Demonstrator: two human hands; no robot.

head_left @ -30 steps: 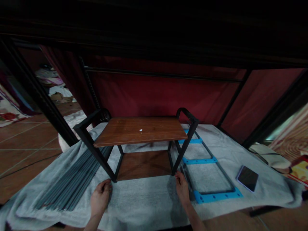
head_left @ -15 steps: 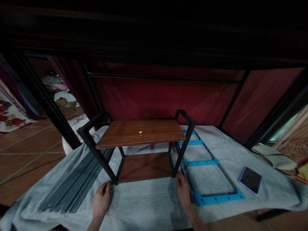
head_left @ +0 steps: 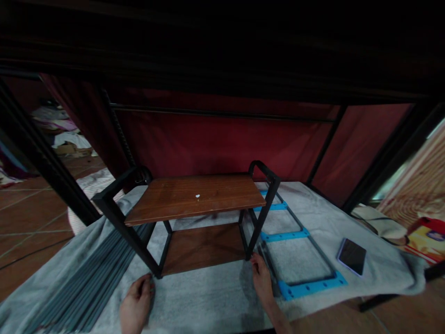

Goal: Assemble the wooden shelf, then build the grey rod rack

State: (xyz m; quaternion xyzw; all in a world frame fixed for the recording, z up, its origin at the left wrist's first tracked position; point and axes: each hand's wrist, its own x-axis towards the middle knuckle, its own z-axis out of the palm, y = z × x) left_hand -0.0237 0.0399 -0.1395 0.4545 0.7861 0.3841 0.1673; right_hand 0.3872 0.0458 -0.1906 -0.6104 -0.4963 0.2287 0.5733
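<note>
A small two-tier rack (head_left: 200, 198) with brown wood-look boards and a black metal frame stands upright on the grey cloth. My left hand (head_left: 136, 301) is at the foot of its front left leg, fingers curled together; whether they grip anything is hidden. At the front right leg's foot, the fingertips of my right hand (head_left: 260, 278) are pinched against the frame's lower corner. A small white spot lies on the upper board.
Grey rods (head_left: 93, 273) lie bundled left of the rack. To its right are a blue-and-grey ladder-like frame (head_left: 309, 288) and a phone (head_left: 352, 256). Dark posts and a red curtain (head_left: 208, 144) stand behind. A red-yellow packet (head_left: 427, 239) is at far right.
The view has shifted, and the rack appears slightly lower and further left, its left side nearer. Both hands remain at the front feet, the left a little further from its leg.
</note>
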